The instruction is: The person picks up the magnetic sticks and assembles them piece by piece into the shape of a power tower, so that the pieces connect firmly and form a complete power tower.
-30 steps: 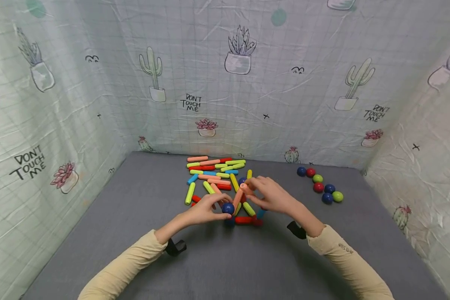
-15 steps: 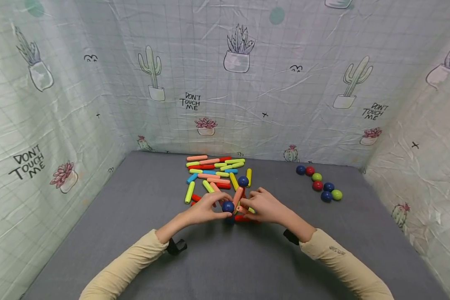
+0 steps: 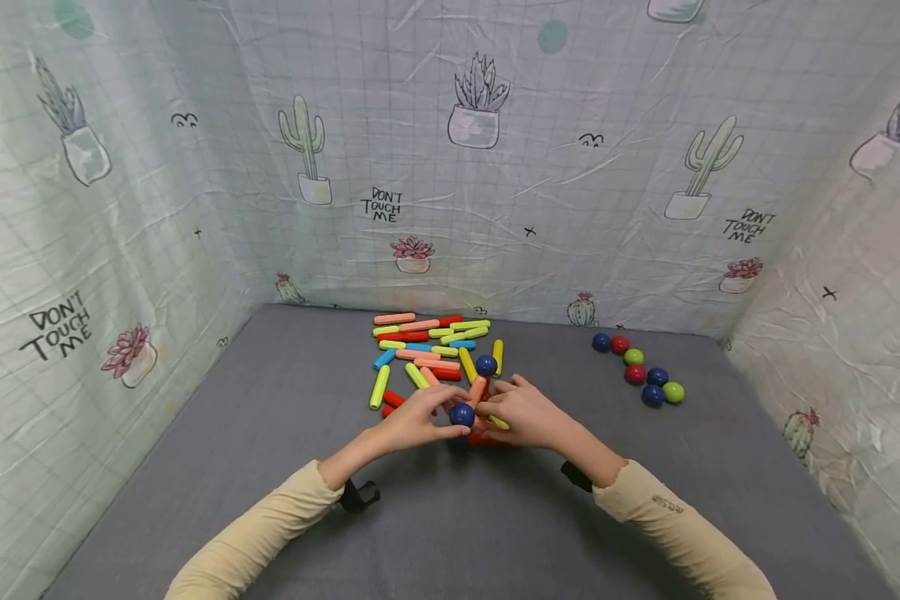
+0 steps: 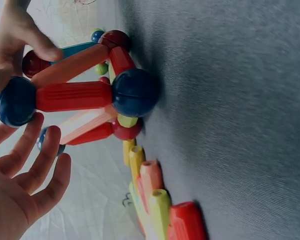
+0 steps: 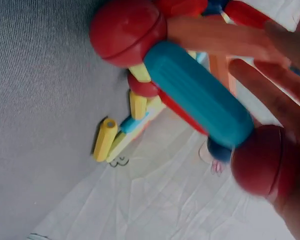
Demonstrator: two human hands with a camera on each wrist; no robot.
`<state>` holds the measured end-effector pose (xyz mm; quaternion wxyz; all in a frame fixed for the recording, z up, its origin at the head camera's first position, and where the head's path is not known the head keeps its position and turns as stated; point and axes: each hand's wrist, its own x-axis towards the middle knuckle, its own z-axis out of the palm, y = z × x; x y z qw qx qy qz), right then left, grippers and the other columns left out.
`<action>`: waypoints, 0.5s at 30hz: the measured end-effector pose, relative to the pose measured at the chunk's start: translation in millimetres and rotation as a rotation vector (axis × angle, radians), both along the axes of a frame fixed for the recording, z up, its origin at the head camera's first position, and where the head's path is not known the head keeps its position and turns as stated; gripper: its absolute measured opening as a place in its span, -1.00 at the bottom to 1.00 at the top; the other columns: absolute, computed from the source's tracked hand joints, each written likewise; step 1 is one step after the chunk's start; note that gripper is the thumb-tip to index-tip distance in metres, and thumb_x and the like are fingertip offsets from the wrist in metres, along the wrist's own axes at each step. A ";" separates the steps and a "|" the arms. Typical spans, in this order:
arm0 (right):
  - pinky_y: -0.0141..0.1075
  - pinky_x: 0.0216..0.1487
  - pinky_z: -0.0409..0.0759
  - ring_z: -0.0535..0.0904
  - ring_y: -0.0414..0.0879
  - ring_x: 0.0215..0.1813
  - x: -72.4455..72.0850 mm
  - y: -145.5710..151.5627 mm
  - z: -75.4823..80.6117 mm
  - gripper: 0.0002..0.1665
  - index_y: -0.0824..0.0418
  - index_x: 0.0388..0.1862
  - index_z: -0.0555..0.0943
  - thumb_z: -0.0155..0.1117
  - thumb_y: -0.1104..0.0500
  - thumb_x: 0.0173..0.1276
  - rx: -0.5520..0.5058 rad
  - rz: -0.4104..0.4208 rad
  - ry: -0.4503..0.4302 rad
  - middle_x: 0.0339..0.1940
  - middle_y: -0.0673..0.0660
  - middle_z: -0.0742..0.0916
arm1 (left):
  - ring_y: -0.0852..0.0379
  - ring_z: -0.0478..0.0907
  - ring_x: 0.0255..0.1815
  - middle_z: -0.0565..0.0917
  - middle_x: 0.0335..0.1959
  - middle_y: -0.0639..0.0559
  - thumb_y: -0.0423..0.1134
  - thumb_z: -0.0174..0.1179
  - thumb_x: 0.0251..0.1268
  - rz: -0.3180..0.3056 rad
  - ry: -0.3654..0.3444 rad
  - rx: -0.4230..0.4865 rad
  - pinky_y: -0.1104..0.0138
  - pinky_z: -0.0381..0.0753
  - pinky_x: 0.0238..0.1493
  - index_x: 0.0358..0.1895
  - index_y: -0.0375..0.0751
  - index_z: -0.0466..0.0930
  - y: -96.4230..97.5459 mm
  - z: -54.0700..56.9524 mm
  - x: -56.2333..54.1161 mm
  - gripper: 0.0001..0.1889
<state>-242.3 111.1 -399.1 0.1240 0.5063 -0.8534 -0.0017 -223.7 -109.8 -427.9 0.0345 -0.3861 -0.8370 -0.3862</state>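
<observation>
A frame of rods and balls stands on the table. My left hand pinches a dark blue ball at its upper corner. Below that ball a red rod runs down to another blue ball. My right hand holds an orange rod, which slopes from the pinched blue ball to a lower red ball. In the right wrist view, another red ball tops a blue rod beside the right hand. The hands hide part of the frame in the head view.
Loose rods in several colours lie behind the frame, among them a green rod and a yellow rod. Loose balls, including a green ball, lie at the right on the grey table. A patterned cloth encloses the table.
My right hand has come down and left, lowering the orange rod against the near side of the frame. The left hand keeps its pinch on the blue ball, which shifts slightly right.
</observation>
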 end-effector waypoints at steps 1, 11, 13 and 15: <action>-0.30 -0.23 0.32 0.42 -0.18 -0.29 -0.7 3.3 0.6 -0.64 -0.01 -0.17 0.63 0.27 -0.13 0.09 -0.049 0.007 -0.014 -0.37 -0.11 0.71 | 0.20 0.48 -0.29 0.56 -0.19 0.08 0.00 0.25 0.02 0.002 -0.008 -0.004 0.19 0.54 -0.29 0.01 -0.18 0.43 -1.3 -1.1 0.1 -0.50; 0.00 -0.01 0.49 0.52 0.12 0.04 -21.8 69.9 -9.3 -0.41 0.36 0.19 0.33 -0.33 -0.05 0.46 -0.688 -0.257 -1.038 0.14 0.38 0.49 | 0.14 0.60 -0.42 0.63 -0.27 -0.19 -0.27 0.06 0.22 0.293 -0.742 0.051 0.30 0.60 -0.41 -0.06 -0.39 0.39 -4.0 -17.0 13.2 -0.71; 0.02 0.03 0.47 0.48 0.20 0.09 -25.4 77.2 -22.0 -0.30 0.44 0.22 0.25 -0.43 -0.12 0.46 -0.683 -0.350 -1.252 0.18 0.44 0.43 | 0.12 0.62 -0.40 0.60 -0.18 -0.24 -0.27 -0.05 0.29 0.343 -0.954 0.151 0.23 0.62 -0.38 0.00 -0.44 0.35 -2.2 -19.4 15.0 -0.68; -0.01 0.07 0.46 0.44 0.23 0.15 -26.3 79.7 -34.8 -0.23 0.50 0.23 0.18 -0.46 -0.16 0.45 -0.652 -0.398 -1.401 0.20 0.47 0.40 | 0.08 0.63 -0.34 0.56 -0.10 -0.27 -0.27 -0.12 0.32 0.365 -1.094 0.241 0.18 0.62 -0.32 0.07 -0.48 0.31 -1.6 -21.5 15.4 -0.64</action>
